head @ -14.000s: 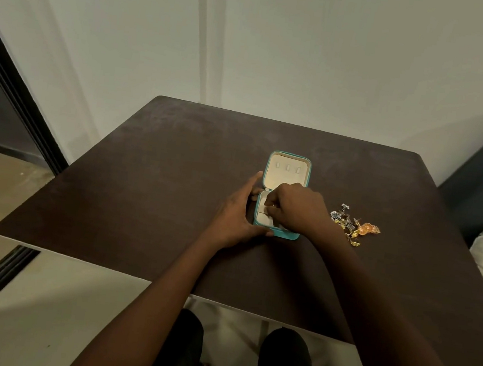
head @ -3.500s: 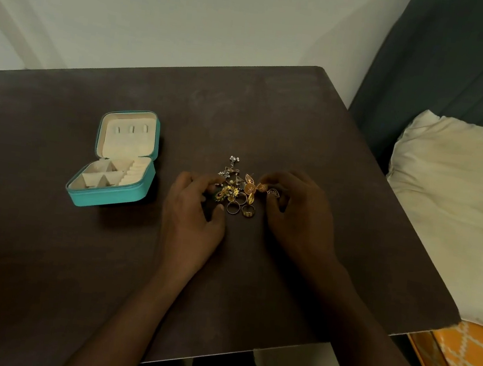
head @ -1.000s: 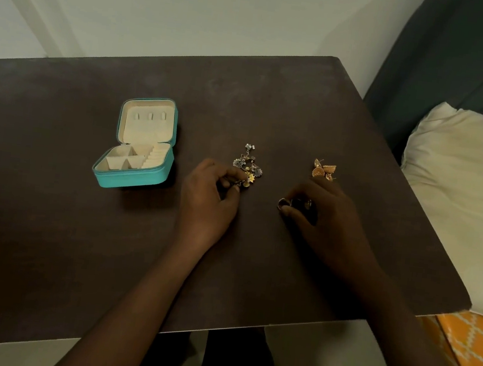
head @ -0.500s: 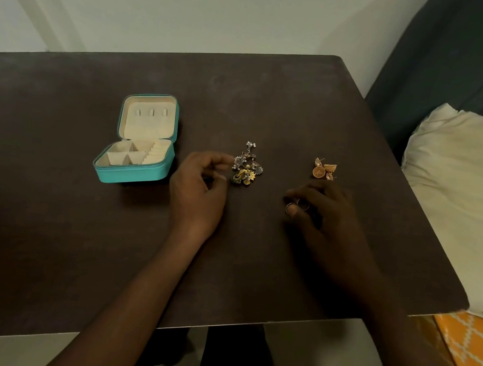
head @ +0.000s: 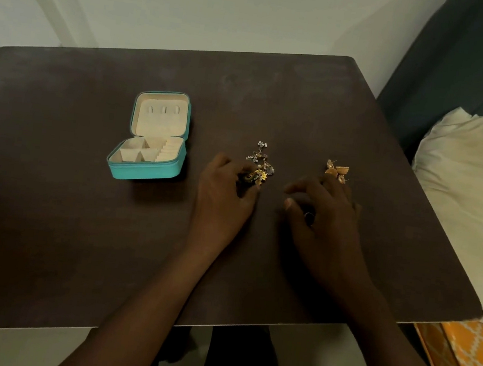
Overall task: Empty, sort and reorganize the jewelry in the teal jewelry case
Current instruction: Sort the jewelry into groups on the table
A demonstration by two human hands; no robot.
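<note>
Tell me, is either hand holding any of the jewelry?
Left hand: fingertips touch the mixed jewelry pile; any grip is hidden. Right hand: a ring shows under its fingers, hold unclear.

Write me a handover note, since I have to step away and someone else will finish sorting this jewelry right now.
Left hand: fingers on the mixed jewelry pile; grip unclear.
Right hand: over the table, a ring showing under its fingers; whether held is unclear.
Gold earrings lie apart, to the right.
Teal jewelry case sits open at left, its compartments empty.
Done: case emptied, sorting begun.
Left: finish sorting the pile, then put everything back in the case.
</note>
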